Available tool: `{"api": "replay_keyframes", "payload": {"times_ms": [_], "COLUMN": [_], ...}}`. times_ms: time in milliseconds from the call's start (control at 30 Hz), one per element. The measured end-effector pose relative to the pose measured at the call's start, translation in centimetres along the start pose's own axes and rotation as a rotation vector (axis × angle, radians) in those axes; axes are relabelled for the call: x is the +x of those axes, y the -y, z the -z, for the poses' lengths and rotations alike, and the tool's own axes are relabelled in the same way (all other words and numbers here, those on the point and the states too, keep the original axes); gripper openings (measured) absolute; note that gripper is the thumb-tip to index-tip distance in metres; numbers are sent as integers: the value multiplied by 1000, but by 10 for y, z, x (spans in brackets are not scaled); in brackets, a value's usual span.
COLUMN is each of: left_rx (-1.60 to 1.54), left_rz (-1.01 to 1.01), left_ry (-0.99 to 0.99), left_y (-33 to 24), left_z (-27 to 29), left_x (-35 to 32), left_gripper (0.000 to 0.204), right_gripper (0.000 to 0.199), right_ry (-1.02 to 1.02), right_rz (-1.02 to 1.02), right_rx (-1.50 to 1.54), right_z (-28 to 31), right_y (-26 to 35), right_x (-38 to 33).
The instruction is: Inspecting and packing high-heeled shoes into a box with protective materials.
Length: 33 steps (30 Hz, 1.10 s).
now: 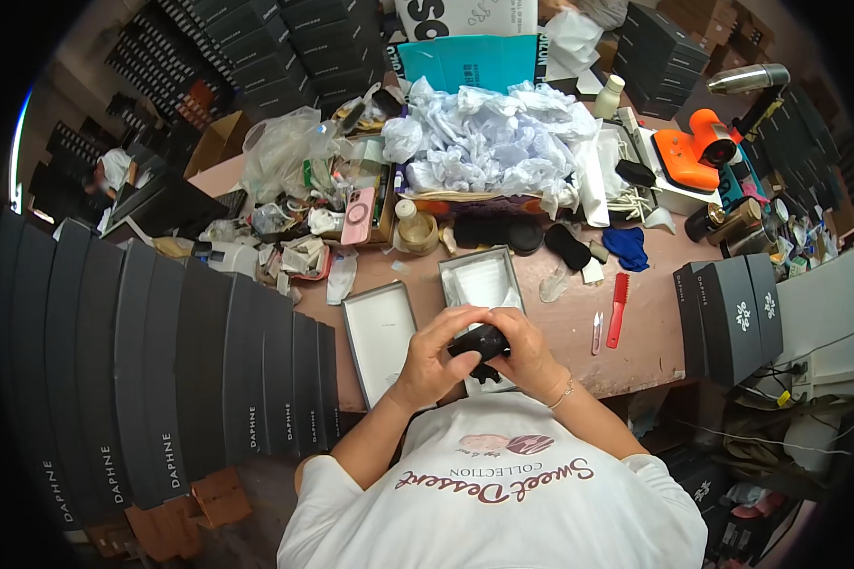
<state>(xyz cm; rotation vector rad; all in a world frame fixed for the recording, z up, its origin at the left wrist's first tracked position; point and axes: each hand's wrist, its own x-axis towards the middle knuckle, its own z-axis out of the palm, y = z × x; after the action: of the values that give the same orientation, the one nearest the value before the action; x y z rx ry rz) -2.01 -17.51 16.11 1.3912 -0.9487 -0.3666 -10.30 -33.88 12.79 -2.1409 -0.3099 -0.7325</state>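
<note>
Fingers (454, 319) of both my hands curled in close, holding one glossy black rounded object (485, 341). Left hand (434, 357) gripped it from 9 o'clock, thumb bent across its near side; right hand (529, 358), thin bracelet (567, 388) at the wrist, gripped from 3 o'clock. Much of the object was hidden by my hands, exact kind unclear. Small dark piece (485, 376) showed just below, at 6 o'clock; couldn't tell if it was attached.

Clock centred on my hands: object sat above the near end of an open grey-edged rectangular box with white lining (515, 277), which ran toward 12. Shallow grey-edged tray with white inside (378, 322) lay near, between 9 and 10, flat on the pinkish-brown tabletop (657, 351). Small metal thread snips (597, 334) lay just short of 3, beside a long red plastic comb (619, 311). Crumpled blue cloth (626, 248) was at 2, flat black oval pad (566, 248) at 1 to 2. Clear bottle with a pale cap (416, 230) stood at 11, pink phone (358, 216) between 10 and 11. Big heap of crumpled pale tissue paper (489, 137) filled 12, farther off. Row of dark grey cardboard boxes (204, 370) stood at 9.
</note>
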Motion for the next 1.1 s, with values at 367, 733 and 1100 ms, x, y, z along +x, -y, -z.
{"api": "replay_keyframes", "payload": {"times_ms": [367, 733, 1100], "left_rx": [117, -15, -140], "left_rz": [-193, -1, 135], "left_ry": [-67, -238, -46], "left_y": [-2, 0, 1], "left_z": [-17, -26, -8], "left_x": [-12, -15, -16], "left_gripper": [21, 20, 35], "right_gripper": [62, 61, 63], "right_ry": [-4, 64, 96], "right_rz": [-24, -64, -134], "right_rx": [42, 27, 86], "right_z": [-12, -18, -20], "right_y": [6, 3, 3], "right_x": [-17, -22, -27]}}
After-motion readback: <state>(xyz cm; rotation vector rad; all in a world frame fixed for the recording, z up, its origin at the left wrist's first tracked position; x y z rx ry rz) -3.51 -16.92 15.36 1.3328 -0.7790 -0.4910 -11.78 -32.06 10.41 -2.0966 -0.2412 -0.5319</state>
